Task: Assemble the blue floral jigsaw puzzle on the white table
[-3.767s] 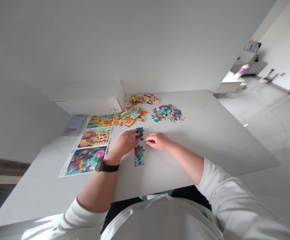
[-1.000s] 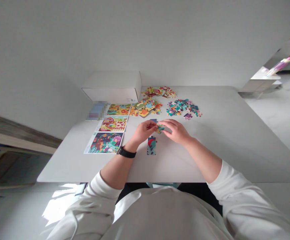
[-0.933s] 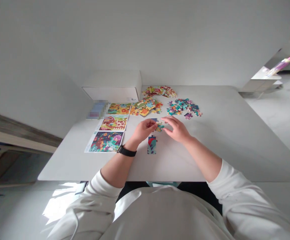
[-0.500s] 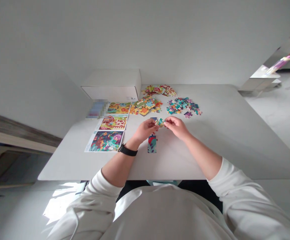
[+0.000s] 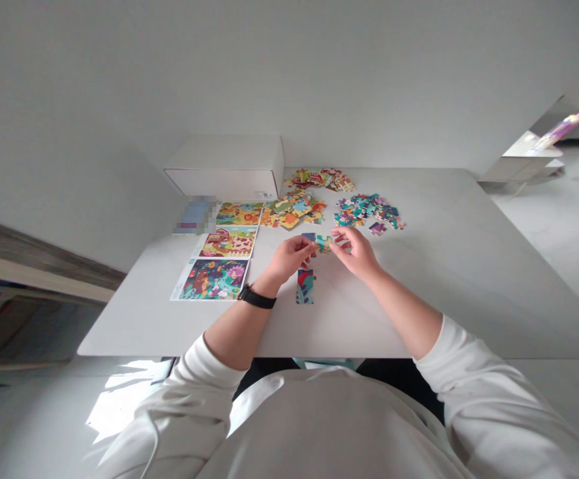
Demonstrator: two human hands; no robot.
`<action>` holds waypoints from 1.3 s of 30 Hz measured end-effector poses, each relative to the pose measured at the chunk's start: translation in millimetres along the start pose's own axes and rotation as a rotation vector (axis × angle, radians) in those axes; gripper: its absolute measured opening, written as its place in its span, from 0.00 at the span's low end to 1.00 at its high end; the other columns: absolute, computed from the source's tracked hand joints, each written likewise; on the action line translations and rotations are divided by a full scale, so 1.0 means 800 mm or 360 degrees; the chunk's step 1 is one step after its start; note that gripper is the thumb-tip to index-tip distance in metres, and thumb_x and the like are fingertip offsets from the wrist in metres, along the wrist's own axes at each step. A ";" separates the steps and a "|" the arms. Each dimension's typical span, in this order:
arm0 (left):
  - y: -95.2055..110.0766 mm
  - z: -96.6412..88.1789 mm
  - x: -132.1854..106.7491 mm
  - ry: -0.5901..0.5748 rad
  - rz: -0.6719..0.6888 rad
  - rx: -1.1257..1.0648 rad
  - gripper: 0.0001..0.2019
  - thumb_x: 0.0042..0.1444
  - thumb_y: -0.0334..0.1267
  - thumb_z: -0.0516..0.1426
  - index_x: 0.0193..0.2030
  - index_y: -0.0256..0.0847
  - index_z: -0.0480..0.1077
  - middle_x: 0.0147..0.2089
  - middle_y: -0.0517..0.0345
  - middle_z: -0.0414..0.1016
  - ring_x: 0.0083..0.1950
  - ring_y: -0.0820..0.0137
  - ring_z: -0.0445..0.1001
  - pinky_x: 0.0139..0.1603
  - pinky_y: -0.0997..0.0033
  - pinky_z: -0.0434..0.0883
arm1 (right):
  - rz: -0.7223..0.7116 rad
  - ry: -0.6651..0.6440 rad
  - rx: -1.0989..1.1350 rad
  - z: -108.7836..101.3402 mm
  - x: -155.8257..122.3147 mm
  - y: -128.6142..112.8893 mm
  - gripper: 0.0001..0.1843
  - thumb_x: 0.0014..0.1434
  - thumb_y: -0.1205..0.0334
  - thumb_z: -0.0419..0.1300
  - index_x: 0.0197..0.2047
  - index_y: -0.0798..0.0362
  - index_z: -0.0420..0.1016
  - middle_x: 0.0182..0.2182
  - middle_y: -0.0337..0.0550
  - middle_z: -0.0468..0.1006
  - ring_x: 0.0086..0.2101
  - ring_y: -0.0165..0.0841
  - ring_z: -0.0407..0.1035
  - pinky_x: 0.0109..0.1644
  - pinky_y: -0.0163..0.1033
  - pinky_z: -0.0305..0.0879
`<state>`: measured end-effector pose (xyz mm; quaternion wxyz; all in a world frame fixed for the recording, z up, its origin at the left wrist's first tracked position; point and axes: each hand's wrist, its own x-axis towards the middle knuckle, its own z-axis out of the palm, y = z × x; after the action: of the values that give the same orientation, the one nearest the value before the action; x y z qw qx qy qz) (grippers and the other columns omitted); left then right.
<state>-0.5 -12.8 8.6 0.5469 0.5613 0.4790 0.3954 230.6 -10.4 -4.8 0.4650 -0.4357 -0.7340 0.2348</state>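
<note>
A teal and yellow jigsaw piece (image 5: pixel 324 243) is pinched at its left edge by my left hand (image 5: pixel 292 257), whose wrist wears a black band. My right hand (image 5: pixel 357 255) is just right of that piece, thumb and fingers apart; whether the thumb still touches its edge I cannot tell. Under and beside my left fingers shows a dark blue jigsaw piece (image 5: pixel 309 236), partly hidden. Nearer to me, a joined strip of pieces (image 5: pixel 306 287) with a red and teal picture lies flat on the table.
Piles of loose pieces lie further back: teal and purple (image 5: pixel 369 210), yellow (image 5: pixel 293 209), and red-green (image 5: pixel 322 178). At left are picture sheets (image 5: pixel 214 279) and a pixelated blue item (image 5: pixel 194 214). A white box (image 5: pixel 222 183) stands behind them on the white table (image 5: pixel 443 266).
The teal and yellow piece has turned to lie flatter and shifted slightly right. My right fingers have spread apart from their pinch on it.
</note>
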 end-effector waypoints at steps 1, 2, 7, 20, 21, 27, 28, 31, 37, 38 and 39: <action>0.000 0.000 0.000 0.0025 -0.0012 -0.0010 0.25 0.53 0.61 0.71 0.36 0.40 0.74 0.33 0.57 0.78 0.26 0.75 0.72 0.25 0.75 0.74 | -0.0132 -0.0013 -0.0079 -0.002 0.000 -0.001 0.17 0.68 0.54 0.66 0.59 0.46 0.79 0.56 0.51 0.83 0.52 0.44 0.80 0.49 0.49 0.81; 0.001 0.000 0.000 0.0046 -0.0024 -0.0016 0.25 0.53 0.61 0.71 0.36 0.40 0.73 0.32 0.58 0.78 0.26 0.75 0.72 0.25 0.75 0.74 | -0.0256 -0.0034 -0.0160 -0.004 0.000 -0.003 0.18 0.67 0.56 0.67 0.59 0.45 0.78 0.58 0.52 0.82 0.56 0.47 0.78 0.54 0.52 0.81; 0.005 0.001 -0.002 0.0058 -0.0063 -0.0029 0.26 0.51 0.61 0.72 0.35 0.40 0.73 0.31 0.59 0.78 0.25 0.75 0.72 0.26 0.74 0.74 | -0.0553 -0.0128 -0.0460 -0.006 0.000 -0.004 0.18 0.68 0.64 0.67 0.60 0.43 0.78 0.60 0.51 0.81 0.61 0.50 0.75 0.69 0.62 0.73; 0.005 -0.023 -0.005 0.0217 0.0636 0.0998 0.13 0.69 0.48 0.61 0.49 0.42 0.80 0.47 0.49 0.85 0.48 0.62 0.81 0.55 0.62 0.75 | -0.0393 -0.0170 -0.0418 -0.018 0.003 -0.010 0.14 0.68 0.62 0.67 0.56 0.43 0.81 0.55 0.49 0.84 0.58 0.48 0.77 0.68 0.59 0.72; 0.007 -0.028 -0.005 0.0210 0.0670 0.1049 0.13 0.68 0.48 0.63 0.50 0.42 0.81 0.50 0.48 0.85 0.52 0.60 0.81 0.60 0.60 0.75 | -0.0374 -0.0171 -0.0403 -0.023 0.004 -0.010 0.14 0.68 0.62 0.67 0.56 0.43 0.81 0.55 0.49 0.84 0.59 0.48 0.77 0.69 0.59 0.72; 0.002 -0.041 -0.003 -0.0063 0.0784 0.1266 0.19 0.67 0.50 0.64 0.60 0.44 0.80 0.64 0.43 0.81 0.67 0.52 0.77 0.74 0.48 0.70 | -0.0307 -0.0083 -0.0378 -0.071 -0.005 -0.012 0.16 0.68 0.61 0.65 0.57 0.43 0.82 0.57 0.48 0.84 0.60 0.47 0.77 0.71 0.59 0.71; 0.000 -0.041 -0.003 -0.0099 0.0786 0.1303 0.21 0.67 0.50 0.64 0.62 0.44 0.79 0.66 0.43 0.79 0.69 0.52 0.76 0.75 0.47 0.69 | -0.0302 -0.0063 -0.0381 -0.081 -0.011 -0.012 0.16 0.68 0.60 0.65 0.58 0.43 0.82 0.57 0.48 0.84 0.60 0.47 0.77 0.70 0.59 0.71; -0.006 -0.043 -0.001 -0.0219 0.0754 0.1390 0.27 0.65 0.53 0.66 0.67 0.44 0.77 0.73 0.43 0.75 0.74 0.50 0.72 0.79 0.45 0.66 | -0.0274 -0.0049 -0.0427 -0.110 -0.039 -0.011 0.15 0.68 0.61 0.66 0.57 0.43 0.83 0.56 0.48 0.85 0.58 0.47 0.78 0.69 0.58 0.72; -0.015 -0.060 0.006 -0.0503 0.0729 0.1523 0.43 0.57 0.64 0.68 0.73 0.41 0.73 0.80 0.38 0.66 0.80 0.45 0.64 0.82 0.44 0.60 | -0.0127 -0.0133 -0.0545 -0.163 -0.098 0.004 0.14 0.67 0.62 0.67 0.54 0.43 0.84 0.57 0.47 0.86 0.57 0.45 0.79 0.67 0.58 0.73; -0.018 -0.063 0.007 -0.0532 0.0730 0.1560 0.44 0.56 0.65 0.68 0.74 0.42 0.72 0.81 0.39 0.64 0.81 0.45 0.62 0.83 0.43 0.58 | -0.0112 -0.0156 -0.0553 -0.171 -0.107 0.006 0.13 0.67 0.62 0.67 0.54 0.43 0.85 0.56 0.47 0.86 0.57 0.45 0.80 0.67 0.58 0.74; -0.021 -0.064 0.009 -0.0547 0.0720 0.1604 0.46 0.55 0.66 0.69 0.75 0.44 0.71 0.82 0.39 0.62 0.83 0.43 0.60 0.84 0.41 0.56 | -0.0095 -0.0180 -0.0562 -0.179 -0.115 0.009 0.13 0.67 0.61 0.67 0.53 0.43 0.85 0.56 0.46 0.87 0.56 0.45 0.80 0.66 0.58 0.74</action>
<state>-50.4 5.0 -3.8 0.1840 0.8970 0.3807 0.1288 377.6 -94.1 11.3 0.3462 -0.4746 -0.8014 0.1126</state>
